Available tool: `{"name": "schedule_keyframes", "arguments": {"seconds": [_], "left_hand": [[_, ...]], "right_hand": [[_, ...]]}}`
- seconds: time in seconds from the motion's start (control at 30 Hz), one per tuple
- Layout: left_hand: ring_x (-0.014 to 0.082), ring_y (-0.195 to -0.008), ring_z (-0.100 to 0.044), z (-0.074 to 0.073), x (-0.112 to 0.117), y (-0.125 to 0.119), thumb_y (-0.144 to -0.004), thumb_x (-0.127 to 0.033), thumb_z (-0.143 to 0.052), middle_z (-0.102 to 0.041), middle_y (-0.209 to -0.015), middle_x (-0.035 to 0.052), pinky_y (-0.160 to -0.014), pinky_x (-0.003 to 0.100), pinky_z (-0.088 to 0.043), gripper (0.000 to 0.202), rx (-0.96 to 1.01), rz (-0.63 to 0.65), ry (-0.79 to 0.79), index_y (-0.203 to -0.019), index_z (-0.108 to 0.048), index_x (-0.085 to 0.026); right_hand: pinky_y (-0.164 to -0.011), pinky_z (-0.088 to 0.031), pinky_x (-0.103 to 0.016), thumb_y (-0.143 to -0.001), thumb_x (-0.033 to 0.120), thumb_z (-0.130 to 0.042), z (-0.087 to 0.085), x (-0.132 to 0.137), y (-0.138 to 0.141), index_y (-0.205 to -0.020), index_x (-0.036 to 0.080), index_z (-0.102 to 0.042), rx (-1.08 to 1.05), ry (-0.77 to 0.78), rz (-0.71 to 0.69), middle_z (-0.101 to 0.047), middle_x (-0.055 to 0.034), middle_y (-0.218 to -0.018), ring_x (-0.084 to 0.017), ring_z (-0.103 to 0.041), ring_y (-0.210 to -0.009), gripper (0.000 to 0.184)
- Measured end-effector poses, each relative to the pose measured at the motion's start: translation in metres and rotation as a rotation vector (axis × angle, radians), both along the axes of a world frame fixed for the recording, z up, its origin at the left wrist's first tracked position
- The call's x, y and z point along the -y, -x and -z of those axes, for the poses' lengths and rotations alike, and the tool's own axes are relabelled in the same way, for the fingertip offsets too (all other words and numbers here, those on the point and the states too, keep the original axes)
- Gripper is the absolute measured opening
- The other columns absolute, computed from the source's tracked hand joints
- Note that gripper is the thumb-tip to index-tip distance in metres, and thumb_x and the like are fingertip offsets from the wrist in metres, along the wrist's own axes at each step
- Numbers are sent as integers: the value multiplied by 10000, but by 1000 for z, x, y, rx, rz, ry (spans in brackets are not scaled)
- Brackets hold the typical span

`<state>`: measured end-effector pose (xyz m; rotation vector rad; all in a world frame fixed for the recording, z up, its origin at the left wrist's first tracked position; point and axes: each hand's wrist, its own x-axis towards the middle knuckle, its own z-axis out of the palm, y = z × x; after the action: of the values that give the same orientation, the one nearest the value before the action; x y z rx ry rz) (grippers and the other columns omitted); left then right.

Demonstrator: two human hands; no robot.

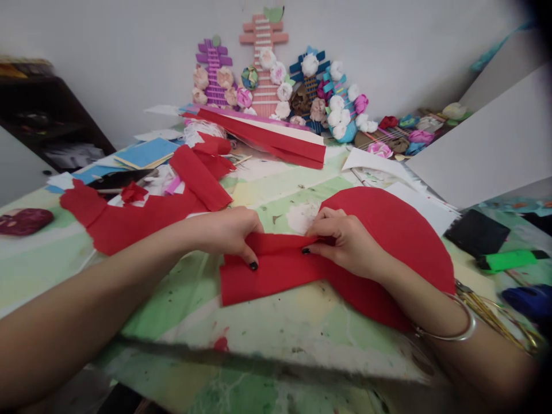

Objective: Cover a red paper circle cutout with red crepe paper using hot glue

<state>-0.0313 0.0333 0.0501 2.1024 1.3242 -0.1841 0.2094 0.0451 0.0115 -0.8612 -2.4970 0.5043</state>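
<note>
A red crepe paper strip [276, 279] lies folded on the paint-stained table [267, 339] in front of me. My left hand [228, 233] pinches the strip's upper edge at its left end, thumb pressed on the paper. My right hand [345, 241] pinches the same fold a little to the right, fingers curled over it. Under my right wrist lies a red round paper sheet [401, 230]; a metal bangle [451, 322] circles that forearm.
More red crepe pieces [142, 213] lie at the left, and a long red and white roll [276, 138] behind. Paper-flower ornaments [276, 80] stand against the wall. White boards [487, 149], a green marker [509, 260], a black pad [476, 232] and gold-handled scissors [495, 313] sit at the right.
</note>
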Motion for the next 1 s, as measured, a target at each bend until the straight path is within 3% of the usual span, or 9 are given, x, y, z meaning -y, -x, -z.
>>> {"name": "schedule_keyframes", "arguments": {"seconds": [0.3, 0.67, 0.87, 1.0], "left_hand": [[153, -644, -619, 2, -5, 16, -664, -285, -703, -727, -723, 32, -533, 200, -413, 163, 83, 16, 133, -768, -731, -163], [148, -641, -595, 2, -7, 18, -710, -282, -650, -707, -727, 28, -545, 210, -383, 170, 34, 21, 64, -798, -713, -151], [149, -672, -569, 3, -1, 7, -674, -458, -727, -686, -767, 14, -576, 227, -365, 363, 115, 61, -155, -892, -703, -168], [157, -730, -590, 13, 11, -4, -771, -415, -668, -691, -806, 27, -645, 242, -385, 264, 148, 72, -389, -889, -721, -185]], "right_hand": [[-777, -382, -356, -819, 141, -632, 0, 0, -2, -783, 204, -683, -13, -26, -1, -632, -37, -772, -193, -545, -829, 89], [-749, -388, -348, -818, 150, -625, 1, 0, -3, -761, 197, -676, -35, -43, 12, -641, -47, -770, -198, -542, -820, 90], [-803, -390, -374, -813, 122, -637, 1, 0, -3, -784, 201, -682, -41, -68, -21, -666, -37, -787, -201, -547, -860, 95], [-763, -396, -359, -819, 114, -628, 3, -1, -4, -783, 187, -690, -75, -121, -72, -679, -41, -804, -191, -538, -827, 103]]}}
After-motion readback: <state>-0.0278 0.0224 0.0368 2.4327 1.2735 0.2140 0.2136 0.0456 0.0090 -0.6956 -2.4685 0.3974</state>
